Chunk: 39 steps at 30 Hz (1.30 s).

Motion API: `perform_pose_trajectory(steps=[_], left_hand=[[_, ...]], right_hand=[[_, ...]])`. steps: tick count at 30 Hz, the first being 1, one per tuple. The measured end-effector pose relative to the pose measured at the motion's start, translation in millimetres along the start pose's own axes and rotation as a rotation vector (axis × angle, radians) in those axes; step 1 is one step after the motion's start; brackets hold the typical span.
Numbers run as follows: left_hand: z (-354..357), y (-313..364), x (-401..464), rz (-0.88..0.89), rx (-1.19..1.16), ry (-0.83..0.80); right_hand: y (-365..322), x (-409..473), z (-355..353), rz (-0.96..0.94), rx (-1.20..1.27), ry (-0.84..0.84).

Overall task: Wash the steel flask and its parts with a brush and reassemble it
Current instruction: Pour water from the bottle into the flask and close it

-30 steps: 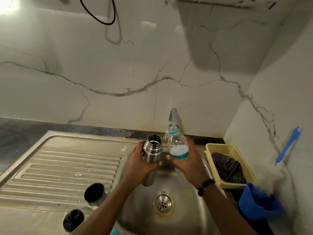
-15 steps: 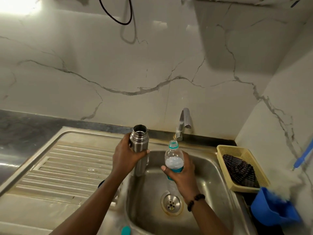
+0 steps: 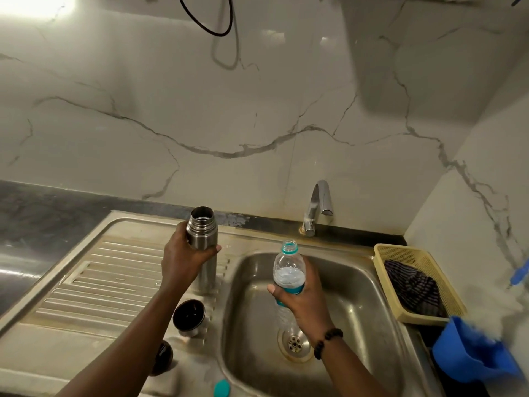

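My left hand (image 3: 183, 260) grips the open steel flask (image 3: 202, 233) upright over the draining board, left of the basin. My right hand (image 3: 300, 300) holds a clear plastic bottle (image 3: 287, 272) with a teal neck ring, uncapped and upright over the sink basin, with a little white foamy liquid inside. The flask's steel cup lid (image 3: 189, 316) stands mouth up on the draining board beside my left forearm. A dark round stopper (image 3: 163, 357) lies nearer me, partly hidden by that arm. A teal bottle cap (image 3: 221, 388) lies on the sink's front rim.
The steel sink basin (image 3: 349, 296) has a drain (image 3: 294, 343) and a tap (image 3: 316, 207) at the back. A yellow basket (image 3: 400, 253) with a dark striped cloth sits to the right. A blue scoop (image 3: 469, 356) and a blue-handled brush (image 3: 519, 273) are at the far right.
My left hand has carried the flask left, from over the basin to above the draining board. My right hand has brought the bottle upright and away from the flask's mouth.
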<state>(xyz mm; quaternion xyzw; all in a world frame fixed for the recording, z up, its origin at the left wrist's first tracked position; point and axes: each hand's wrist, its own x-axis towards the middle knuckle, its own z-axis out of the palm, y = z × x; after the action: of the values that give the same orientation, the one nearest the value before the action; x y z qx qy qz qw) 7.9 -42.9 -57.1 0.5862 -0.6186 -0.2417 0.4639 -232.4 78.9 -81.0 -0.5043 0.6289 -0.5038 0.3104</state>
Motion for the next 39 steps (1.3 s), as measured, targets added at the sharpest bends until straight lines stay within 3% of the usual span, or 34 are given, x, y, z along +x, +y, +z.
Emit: perform_pose_trajectory(steps=[5, 18, 20, 22, 24, 25, 31, 39], left_hand=[[-7, -7, 1, -0.022, -0.045, 0.014], [-16, -18, 5, -0.128, -0.125, -0.134], [-16, -16, -1, -0.135, -0.098, -0.065], [-15, -9, -17, -0.102, -0.045, 0.127], [-13, 1, -44, 0.016, -0.026, 0.296], [-13, 4, -59, 0.079, -0.027, 0.286], [-10, -28, -140, 0.264, -0.040, -0.484], [-19, -62, -165, 0.352, 0.363, -0.783]], right_hand=[[-1, -1, 6, 0.000, 0.007, -0.005], [0, -6, 20, 0.012, 0.056, -0.065], [1, -8, 20, 0.012, 0.058, -0.074], [3, -9, 19, 0.015, 0.067, -0.071], [4, -9, 19, 0.014, 0.084, -0.063], [4, -10, 20, 0.017, 0.094, -0.059], [13, -13, 27, 0.025, 0.090, -0.047], [26, -26, 36, 0.063, 0.048, -0.064]])
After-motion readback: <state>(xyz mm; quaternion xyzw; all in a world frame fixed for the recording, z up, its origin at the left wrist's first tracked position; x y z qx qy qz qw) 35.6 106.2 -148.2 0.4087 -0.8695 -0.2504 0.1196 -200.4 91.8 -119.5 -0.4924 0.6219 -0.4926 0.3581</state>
